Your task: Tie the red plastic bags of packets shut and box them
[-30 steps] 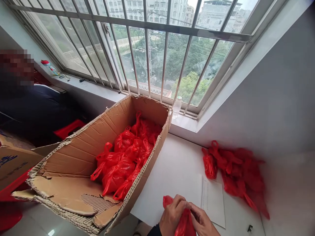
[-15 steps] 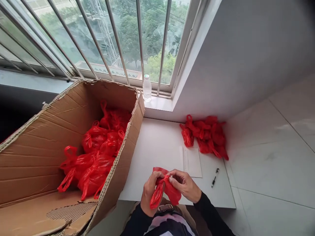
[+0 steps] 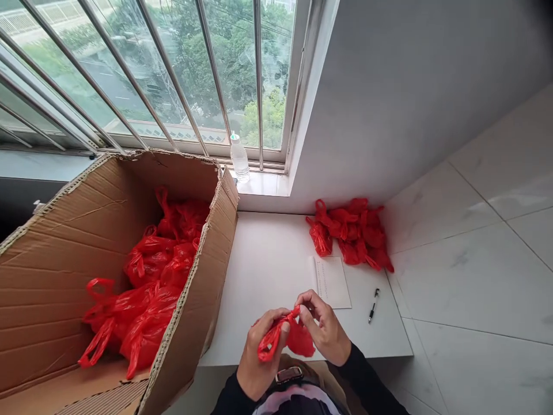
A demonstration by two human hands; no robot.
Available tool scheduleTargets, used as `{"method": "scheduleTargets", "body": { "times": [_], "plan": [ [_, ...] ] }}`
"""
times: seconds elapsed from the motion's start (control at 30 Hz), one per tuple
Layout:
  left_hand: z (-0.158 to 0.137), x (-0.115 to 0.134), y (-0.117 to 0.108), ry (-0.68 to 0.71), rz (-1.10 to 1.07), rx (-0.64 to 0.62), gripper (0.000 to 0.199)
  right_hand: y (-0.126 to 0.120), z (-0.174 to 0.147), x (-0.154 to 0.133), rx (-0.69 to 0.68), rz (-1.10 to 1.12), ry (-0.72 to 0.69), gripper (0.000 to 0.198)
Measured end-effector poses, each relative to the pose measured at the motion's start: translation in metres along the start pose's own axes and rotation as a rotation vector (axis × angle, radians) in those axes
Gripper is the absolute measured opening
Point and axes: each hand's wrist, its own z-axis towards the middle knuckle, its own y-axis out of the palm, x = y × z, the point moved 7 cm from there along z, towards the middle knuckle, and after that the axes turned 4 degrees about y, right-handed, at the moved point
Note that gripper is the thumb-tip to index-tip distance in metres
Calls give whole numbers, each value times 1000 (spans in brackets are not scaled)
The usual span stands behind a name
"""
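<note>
the red plastic bag (image 3: 301, 339) is between the two hands, above the near edge of the white table (image 3: 259, 253); the left hand (image 3: 260, 349) pinches its gathered neck between thumb and fingers; the right hand (image 3: 325, 331) pinches the end of a twisted strand between thumb and fingertips.

change: the right fingertips now stand slightly farther from the left thumb, and the strand between them is drawn out; this suggests that the neck is being worked tighter, although a finished knot cannot be confirmed.

orientation: the strand's long axis runs obliquely from the left fingers to the right fingertips, its end pointing right and away from the wearer; a loop hangs below the left fingers, toward the wearer; the bag's body hangs below the right fingertips.

surroundings: the cardboard box (image 3: 211, 276) is left of the left hand; the paper (image 3: 332, 282) is just beyond the right hand; the pen (image 3: 374, 305) is to its right.
</note>
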Motion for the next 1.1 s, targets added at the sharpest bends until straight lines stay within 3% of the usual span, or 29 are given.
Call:
{"method": "scheduleTargets", "body": {
  "times": [0.13,0.27,0.33,0.43,0.53,0.63,0.7,0.8,0.9,1.0,1.07,1.1],
  "plan": [
    [-9,-14,-6,-38,80,128,36,-13,-5,7,101,-113,-72,24],
    [-30,-54,-39,-139,184,333,37,-42,-5,39,231,-170,-25,27],
    [-36,-71,-51,-183,204,359,37,-50,-5,51,257,-159,20,28],
    [-29,-70,-44,-121,191,253,39,-43,-4,48,195,-85,50,28],
    [-8,-44,-11,21,184,48,51,-22,-3,24,60,4,27,30],
    [11,-19,16,76,201,-107,24,-11,-7,6,-40,152,25,27],
    [19,-2,10,42,221,-106,12,-20,-10,10,5,281,69,27],
    [20,34,-31,-24,210,-75,18,-49,-14,39,172,386,171,41],
    [19,75,-104,-122,52,24,23,-72,-22,78,327,343,294,54],
    [24,95,-204,-256,-70,403,46,-76,-35,116,450,347,383,58],
    [33,100,-269,-270,162,682,63,-68,-44,139,492,377,422,59],
    [46,99,-294,-274,330,715,67,-62,-47,150,500,384,439,60]
  ]
}}
